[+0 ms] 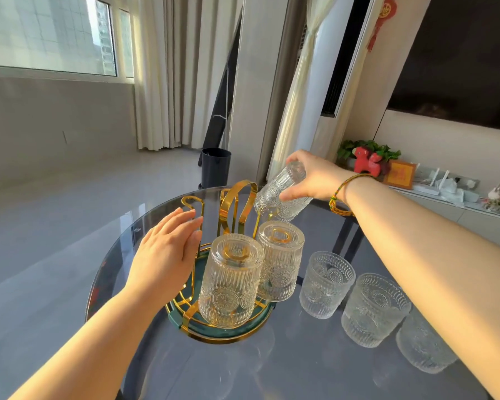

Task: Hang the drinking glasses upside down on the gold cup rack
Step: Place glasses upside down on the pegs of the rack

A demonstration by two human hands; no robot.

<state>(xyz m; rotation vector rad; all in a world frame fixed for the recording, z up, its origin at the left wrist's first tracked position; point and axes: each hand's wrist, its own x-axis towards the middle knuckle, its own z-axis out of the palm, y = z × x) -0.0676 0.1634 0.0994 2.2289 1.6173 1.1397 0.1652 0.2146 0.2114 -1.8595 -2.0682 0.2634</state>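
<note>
Head-camera view looks down on a round glass tabletop [315,370] where the right hand [315,177] clasps an embossed clear drinking glass [280,194], ribbed with sunflower medallions, tipped mouth-down and slanting toward the gold cup rack [237,203]. A braided bracelet [341,192] circles that wrist. Just below this hand, two matching glasses hang inverted on the rack's flat looped metal prongs: the nearer inverted glass [231,281] and the farther inverted glass [280,261], their thick bases up. The left hand [168,252] is spread flat and holds nothing, its fingertips against a bare gold prong [191,202]. The rack's round green base [214,332] is rimmed in gold wire. Beneath the right forearm, three upright glasses [326,284] stand in a row on the table.
</note>
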